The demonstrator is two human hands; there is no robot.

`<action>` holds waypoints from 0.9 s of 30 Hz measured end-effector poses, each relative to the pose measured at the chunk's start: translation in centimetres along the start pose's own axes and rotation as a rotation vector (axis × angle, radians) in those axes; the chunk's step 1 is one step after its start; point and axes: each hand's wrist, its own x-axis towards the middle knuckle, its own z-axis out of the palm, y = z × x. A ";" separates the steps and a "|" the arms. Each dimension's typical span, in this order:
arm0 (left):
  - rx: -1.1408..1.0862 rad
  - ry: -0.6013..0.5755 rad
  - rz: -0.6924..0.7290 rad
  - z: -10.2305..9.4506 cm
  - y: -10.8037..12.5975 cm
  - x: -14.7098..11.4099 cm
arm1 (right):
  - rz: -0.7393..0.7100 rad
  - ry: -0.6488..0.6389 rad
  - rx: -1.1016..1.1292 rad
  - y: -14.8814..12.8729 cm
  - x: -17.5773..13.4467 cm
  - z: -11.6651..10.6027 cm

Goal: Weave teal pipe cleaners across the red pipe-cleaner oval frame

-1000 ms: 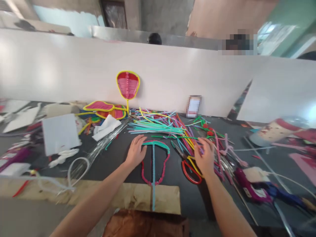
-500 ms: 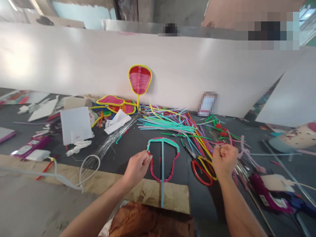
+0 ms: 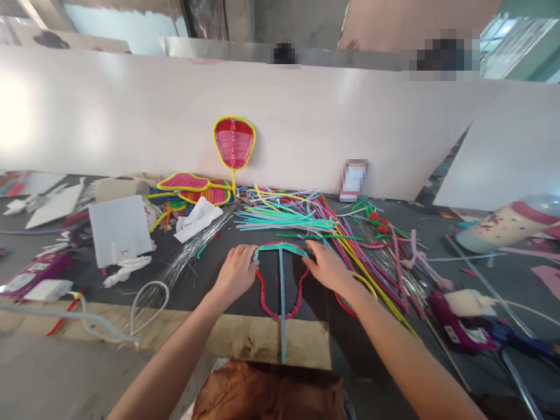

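A fan-shaped pipe cleaner frame point(image 3: 282, 291) lies between my hands, with a red twisted outline, turquoise strands along its top and a light blue stem down the middle. My left hand point(image 3: 238, 269) is closed on its upper left corner. At the upper right corner, my right hand point(image 3: 326, 265) has its thumb and fingers around the edge, also closed on it. Red and yellow scissors point(image 3: 345, 304) lie partly hidden under my right forearm. Just beyond the frame is a pile of turquoise pipe cleaners point(image 3: 286, 220).
A finished pink fan with yellow rim point(image 3: 234, 143) stands against the white board point(image 3: 297, 105). A phone point(image 3: 353, 179) leans there too. Wires point(image 3: 184, 256), a white card point(image 3: 116, 230) and a purple power strip point(image 3: 39, 274) lie left; a tumbler point(image 3: 503, 227) lies right.
My right hand has come left from above the scissors to the frame's right corner and taken hold. My left hand stays at the left corner. The view has shifted slightly.
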 end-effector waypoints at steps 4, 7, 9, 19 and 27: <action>-0.039 -0.128 -0.054 1.0 -1.2 3.0 | 0.032 -0.050 0.046 -1.0 1.2 1.3; -0.101 -0.154 -0.060 1.4 -1.6 4.2 | 0.044 -0.026 0.105 -1.3 1.0 1.4; -0.155 -0.166 -0.054 1.4 -1.6 4.5 | 0.064 0.038 0.264 -1.5 0.6 1.3; -0.997 -0.483 -0.345 1.0 0.8 3.8 | 0.343 -0.191 1.114 -2.6 -1.2 -0.2; -1.001 -0.723 -0.349 1.4 1.9 3.9 | 0.362 -0.329 1.105 -3.1 -1.7 -0.1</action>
